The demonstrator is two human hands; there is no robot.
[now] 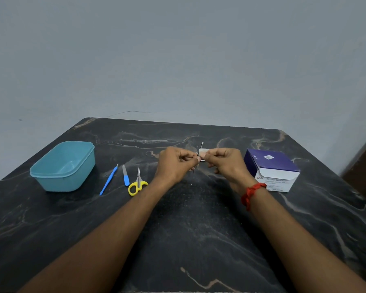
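Behind swab (203,152), thin tool (202,144) largely hidden

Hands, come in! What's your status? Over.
Left hand pinches thin metal tool. Right hand pinches white swab against it. Yellow scissors, swab box apart, either side.

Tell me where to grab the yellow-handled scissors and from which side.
Grip the scissors by the yellow loops, coming from above on the near right side. They lie flat on the table, shut, with the loops toward the person and the tips pointing away. The blue-handled file lies close on their left.
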